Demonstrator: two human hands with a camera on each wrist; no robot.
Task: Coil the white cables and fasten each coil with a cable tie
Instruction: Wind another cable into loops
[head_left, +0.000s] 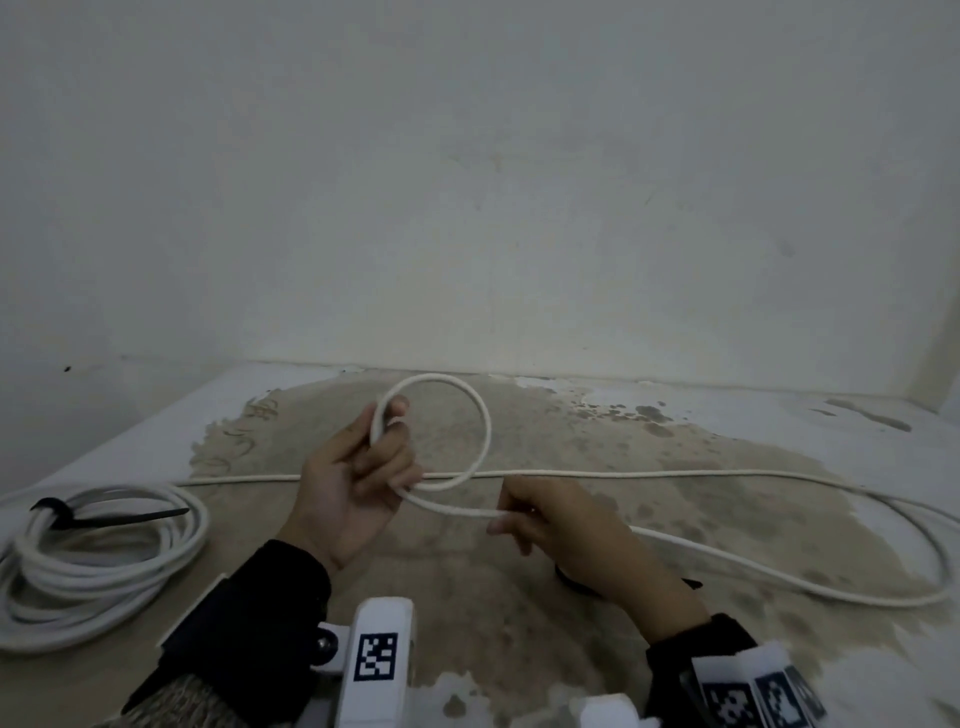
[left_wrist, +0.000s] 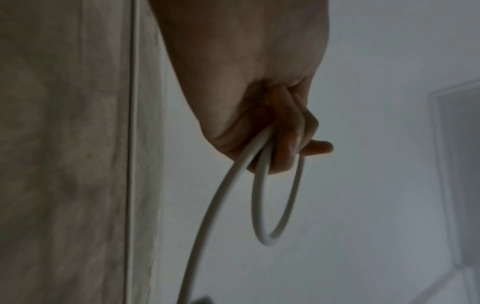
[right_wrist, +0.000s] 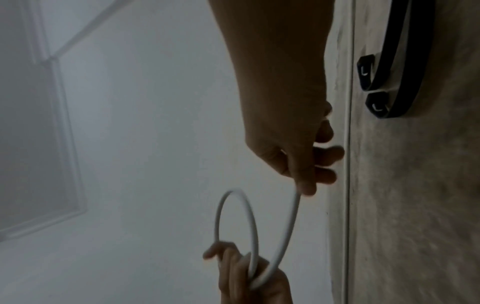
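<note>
A long white cable (head_left: 675, 474) runs loose across the worn surface and curves back at the right. My left hand (head_left: 358, 478) grips a small round loop (head_left: 485, 415) of it above the surface; the same loop (left_wrist: 270, 205) hangs from my curled fingers in the left wrist view. My right hand (head_left: 545, 525) pinches the cable strand just right of the loop, and the strand (right_wrist: 288, 226) leads from its fingertips to the loop. A finished white coil (head_left: 93, 566) lies at the left with a black cable tie (head_left: 104, 517) round it.
Black cable ties (right_wrist: 389, 67) lie on the surface under my right wrist. A pale wall (head_left: 467, 182) rises close behind the surface. Loose cable sweeps wide to the right edge.
</note>
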